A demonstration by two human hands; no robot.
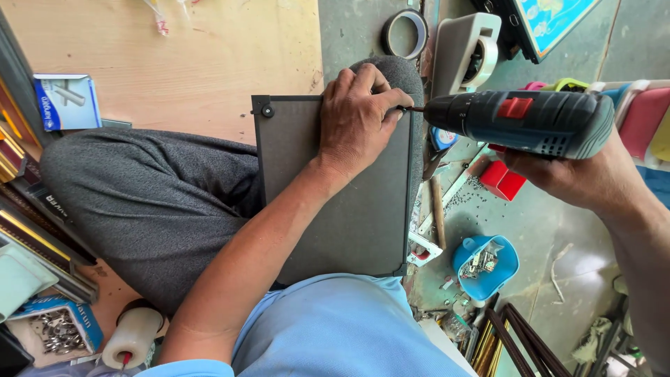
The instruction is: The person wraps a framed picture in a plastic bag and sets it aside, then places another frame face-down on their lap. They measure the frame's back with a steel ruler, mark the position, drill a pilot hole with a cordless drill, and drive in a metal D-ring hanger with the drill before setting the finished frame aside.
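Grey backing board (342, 202) of a picture frame, propped on the knee. Left hand (356, 119) presses its top edge, fingers (387, 105) pinching at the driver bit; right hand (593, 178) grips the cordless drill (520, 122). Risk: the bit slipping into the fingertips, or the board shifting off the knee.

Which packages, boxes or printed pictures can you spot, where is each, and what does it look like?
Small box: upper left on the wooden board, rectangular, blue and white.
Open box: lower left, blue-edged, holding metal fittings.
Framed picture: top right, dark frame, blue and yellow print.
Tub: lower right on the floor, blue, holding small metal parts.
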